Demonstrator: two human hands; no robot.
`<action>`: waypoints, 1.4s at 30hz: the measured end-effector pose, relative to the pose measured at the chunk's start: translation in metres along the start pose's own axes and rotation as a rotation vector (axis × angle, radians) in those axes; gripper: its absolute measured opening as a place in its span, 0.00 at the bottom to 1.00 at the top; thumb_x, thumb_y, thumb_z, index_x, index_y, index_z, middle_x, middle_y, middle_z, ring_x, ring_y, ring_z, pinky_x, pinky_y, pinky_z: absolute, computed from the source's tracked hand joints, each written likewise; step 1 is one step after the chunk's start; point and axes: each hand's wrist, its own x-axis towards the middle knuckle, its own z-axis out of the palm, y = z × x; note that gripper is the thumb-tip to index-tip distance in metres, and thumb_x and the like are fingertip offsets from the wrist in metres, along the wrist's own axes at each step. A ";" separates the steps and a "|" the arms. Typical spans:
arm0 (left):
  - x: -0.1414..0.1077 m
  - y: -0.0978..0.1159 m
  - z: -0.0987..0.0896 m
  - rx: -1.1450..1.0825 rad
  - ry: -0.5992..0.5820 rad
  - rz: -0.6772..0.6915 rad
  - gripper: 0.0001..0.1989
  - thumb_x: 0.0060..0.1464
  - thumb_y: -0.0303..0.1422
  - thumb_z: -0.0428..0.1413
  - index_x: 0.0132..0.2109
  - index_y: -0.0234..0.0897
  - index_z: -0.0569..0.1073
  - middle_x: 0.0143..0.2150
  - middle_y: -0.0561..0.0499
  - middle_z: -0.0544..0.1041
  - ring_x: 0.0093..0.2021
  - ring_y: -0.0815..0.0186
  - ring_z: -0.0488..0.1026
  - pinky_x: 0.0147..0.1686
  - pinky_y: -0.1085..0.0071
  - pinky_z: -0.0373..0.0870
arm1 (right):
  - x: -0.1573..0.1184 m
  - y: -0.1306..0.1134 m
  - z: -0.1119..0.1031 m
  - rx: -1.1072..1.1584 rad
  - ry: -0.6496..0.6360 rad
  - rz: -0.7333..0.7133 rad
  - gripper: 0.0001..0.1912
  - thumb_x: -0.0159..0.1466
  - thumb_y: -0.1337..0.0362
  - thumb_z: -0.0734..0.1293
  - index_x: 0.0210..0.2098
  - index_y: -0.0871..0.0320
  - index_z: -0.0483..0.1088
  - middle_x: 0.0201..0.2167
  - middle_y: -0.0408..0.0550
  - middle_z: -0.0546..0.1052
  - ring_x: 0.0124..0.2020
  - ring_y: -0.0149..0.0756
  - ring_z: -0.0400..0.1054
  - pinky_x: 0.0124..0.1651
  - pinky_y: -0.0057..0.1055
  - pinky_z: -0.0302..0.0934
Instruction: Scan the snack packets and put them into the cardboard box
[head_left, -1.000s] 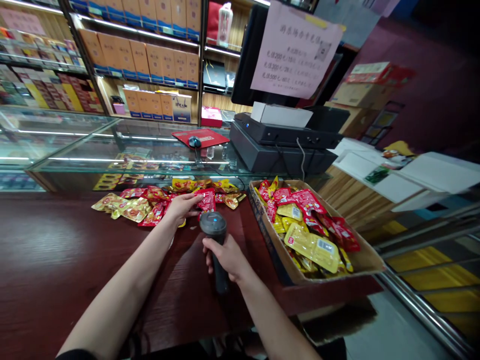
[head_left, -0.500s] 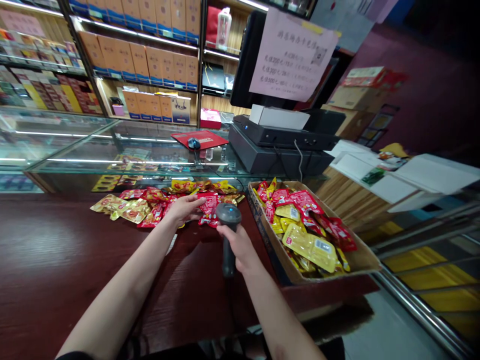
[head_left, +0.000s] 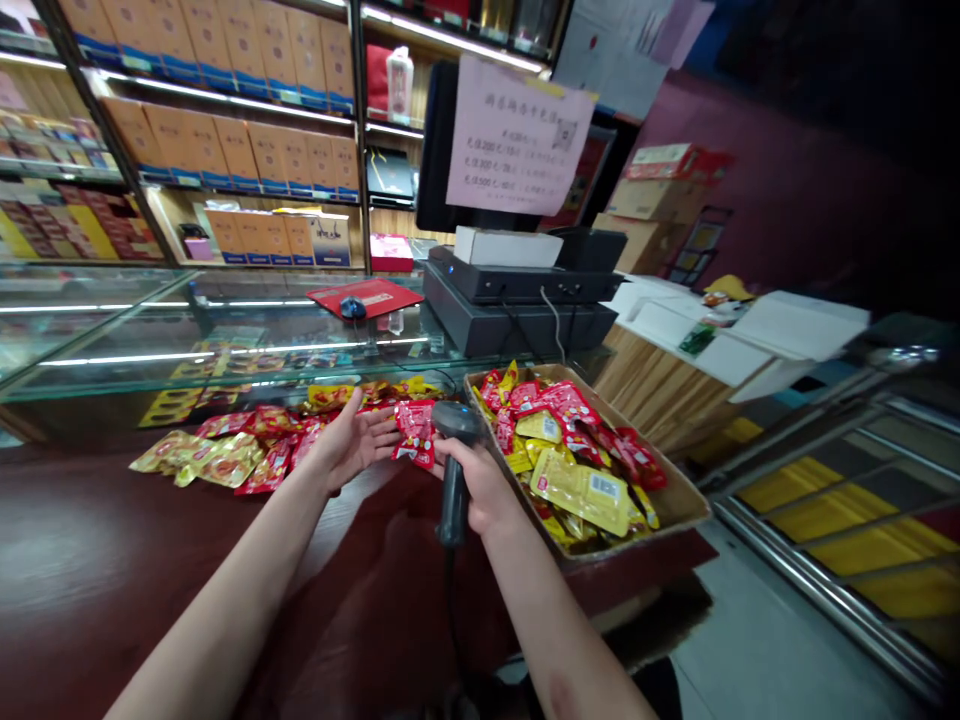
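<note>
My right hand [head_left: 487, 490] is wrapped round the handle of a dark handheld barcode scanner [head_left: 453, 490], its head pointing away from me. Just left of the scanner head is a red snack packet [head_left: 414, 432]; whether fingers of my right hand also grip it I cannot tell. My left hand [head_left: 352, 445] lies palm up with fingers stretched, their tips at the packet's left edge. Behind and left of it spreads a row of red snack packets [head_left: 274, 465], with gold packets [head_left: 217, 458] at its left end.
At right stands a cardboard tray [head_left: 679, 508] heaped with red and yellow packets. The glass counter [head_left: 285, 370] behind carries a mouse [head_left: 352, 307] on a red mat and a monitor [head_left: 435, 150] above dark till equipment. A metal rail [head_left: 817, 610] runs at far right.
My left hand has turned palm up and opened. The red packet now sits upright against the scanner's left side. The view has swung right, so things appear further left.
</note>
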 end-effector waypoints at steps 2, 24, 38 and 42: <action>0.001 0.003 0.018 -0.009 -0.055 0.002 0.32 0.57 0.52 0.41 0.50 0.27 0.68 0.39 0.37 0.75 0.35 0.61 0.74 0.35 0.67 0.71 | -0.003 -0.015 -0.006 -0.022 0.008 -0.031 0.13 0.43 0.67 0.73 0.30 0.60 0.72 0.25 0.42 0.74 0.27 0.28 0.66 0.37 0.28 0.65; 0.062 -0.044 0.194 0.228 -0.173 -0.062 0.32 0.55 0.53 0.44 0.55 0.29 0.66 0.58 0.36 0.66 0.54 0.53 0.67 0.48 0.60 0.67 | -0.051 -0.131 -0.118 0.043 0.289 -0.326 0.13 0.44 0.66 0.73 0.31 0.58 0.74 0.33 0.44 0.77 0.38 0.34 0.70 0.43 0.28 0.62; 0.004 -0.006 0.060 0.157 0.073 0.053 0.31 0.56 0.51 0.44 0.56 0.30 0.67 0.59 0.37 0.66 0.57 0.53 0.65 0.50 0.60 0.66 | -0.020 -0.046 -0.035 -0.097 -0.016 -0.116 0.15 0.46 0.64 0.72 0.35 0.58 0.74 0.35 0.45 0.76 0.41 0.36 0.68 0.45 0.30 0.60; -0.026 0.019 0.005 0.224 0.296 0.161 0.31 0.55 0.51 0.46 0.56 0.32 0.67 0.61 0.38 0.64 0.57 0.54 0.65 0.50 0.62 0.66 | -0.013 -0.016 0.004 -0.119 -0.120 0.016 0.13 0.46 0.65 0.72 0.32 0.59 0.74 0.32 0.44 0.76 0.37 0.32 0.68 0.45 0.28 0.59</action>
